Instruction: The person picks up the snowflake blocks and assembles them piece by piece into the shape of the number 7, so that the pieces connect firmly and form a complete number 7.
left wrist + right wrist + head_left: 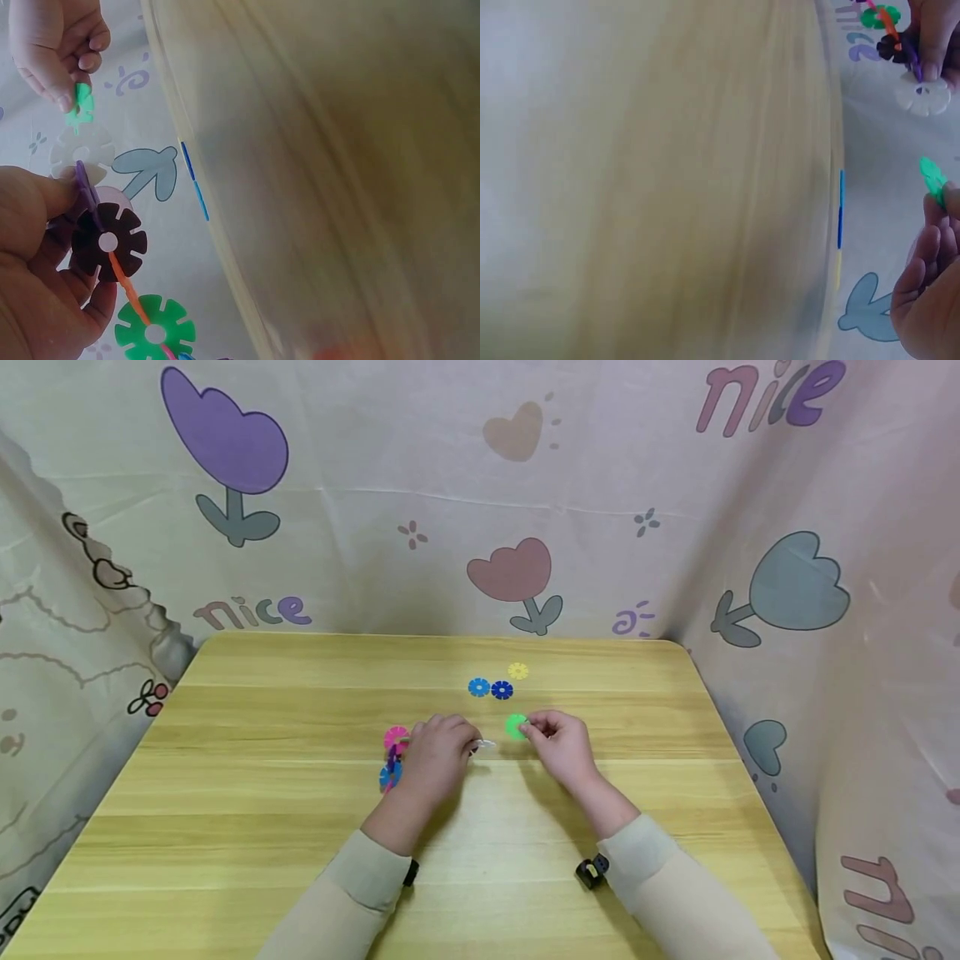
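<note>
My left hand pinches a chain of slotted plastic snowflake discs near its end, thumb against a purple disc. A clear white disc is slotted in at the tip. Behind the purple one come a dark brown disc, an edge-on orange disc and a green chain disc. Further along, a pink disc and a blue disc hang past my left wrist. With thumb and fingers, my right hand pinches a single bright green disc, apart from the white one.
Three loose discs lie farther back on the wooden table: light blue, dark blue and yellow. A printed curtain stands behind the table and along both sides.
</note>
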A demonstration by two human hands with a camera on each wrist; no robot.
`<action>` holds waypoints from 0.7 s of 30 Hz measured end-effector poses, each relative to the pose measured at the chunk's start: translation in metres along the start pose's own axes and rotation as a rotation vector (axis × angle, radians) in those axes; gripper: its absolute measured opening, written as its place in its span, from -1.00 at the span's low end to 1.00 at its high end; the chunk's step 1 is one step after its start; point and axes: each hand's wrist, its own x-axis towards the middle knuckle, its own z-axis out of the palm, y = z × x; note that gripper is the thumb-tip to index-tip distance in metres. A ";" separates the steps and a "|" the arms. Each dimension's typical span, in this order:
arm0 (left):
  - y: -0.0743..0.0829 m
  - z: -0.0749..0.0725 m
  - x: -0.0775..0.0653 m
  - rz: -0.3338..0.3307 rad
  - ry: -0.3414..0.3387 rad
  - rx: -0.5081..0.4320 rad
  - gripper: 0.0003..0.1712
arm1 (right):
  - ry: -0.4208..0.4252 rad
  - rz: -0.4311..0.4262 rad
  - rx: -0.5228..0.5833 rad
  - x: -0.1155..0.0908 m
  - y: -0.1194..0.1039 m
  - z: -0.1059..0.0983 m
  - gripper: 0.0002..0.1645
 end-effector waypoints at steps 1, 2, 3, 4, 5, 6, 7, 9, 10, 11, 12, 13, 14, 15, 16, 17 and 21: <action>0.000 0.000 0.000 -0.001 0.001 0.002 -0.91 | -0.003 0.000 0.010 -0.002 -0.001 0.001 -0.88; 0.000 0.000 0.000 -0.002 0.002 0.003 -0.91 | -0.005 -0.001 0.018 -0.003 -0.002 0.001 -0.88; 0.000 0.000 0.000 -0.002 0.003 0.001 -0.91 | -0.007 0.000 0.029 -0.004 -0.003 0.002 -0.88; -0.001 0.000 0.000 -0.003 0.005 0.001 -0.91 | -0.009 0.003 0.043 -0.006 -0.004 0.002 -0.88; -0.001 0.000 0.000 -0.004 0.007 -0.001 -0.91 | -0.011 0.003 0.055 -0.007 -0.005 0.003 -0.88; -0.002 0.000 0.000 -0.003 0.009 -0.003 -0.91 | -0.012 0.003 0.064 -0.008 -0.006 0.003 -0.87; -0.002 0.000 0.000 -0.003 0.012 -0.005 -0.91 | -0.015 0.004 0.075 -0.009 -0.006 0.003 -0.86; -0.002 0.000 0.000 -0.001 0.020 -0.009 -0.92 | -0.015 0.021 0.075 -0.011 -0.008 0.005 -0.84; -0.002 0.000 0.000 -0.001 0.023 -0.010 -0.92 | -0.014 0.024 0.077 -0.012 -0.009 0.006 -0.82; -0.002 0.000 0.000 0.001 0.026 -0.011 -0.92 | -0.014 0.023 0.081 -0.013 -0.009 0.006 -0.81; -0.002 0.000 0.000 0.001 0.028 -0.013 -0.92 | -0.016 0.024 0.083 -0.013 -0.009 0.007 -0.81; -0.002 -0.001 0.000 0.001 0.030 -0.014 -0.93 | -0.018 0.026 0.087 -0.014 -0.010 0.007 -0.81; -0.002 -0.001 0.000 0.003 0.032 -0.015 -0.93 | -0.019 0.027 0.088 -0.015 -0.010 0.008 -0.81; -0.002 -0.001 0.000 0.003 0.033 -0.015 -0.93 | -0.022 0.018 0.100 -0.016 -0.010 0.008 -0.81; -0.002 -0.001 0.000 0.003 0.034 -0.015 -0.93 | -0.026 0.011 0.114 -0.017 -0.010 0.007 -0.81; -0.002 -0.001 -0.001 0.003 0.035 -0.015 -0.93 | -0.030 0.007 0.123 -0.018 -0.010 0.008 -0.82; -0.001 -0.002 -0.001 0.002 0.040 -0.016 -0.94 | -0.037 -0.004 0.142 -0.019 -0.010 0.010 -0.82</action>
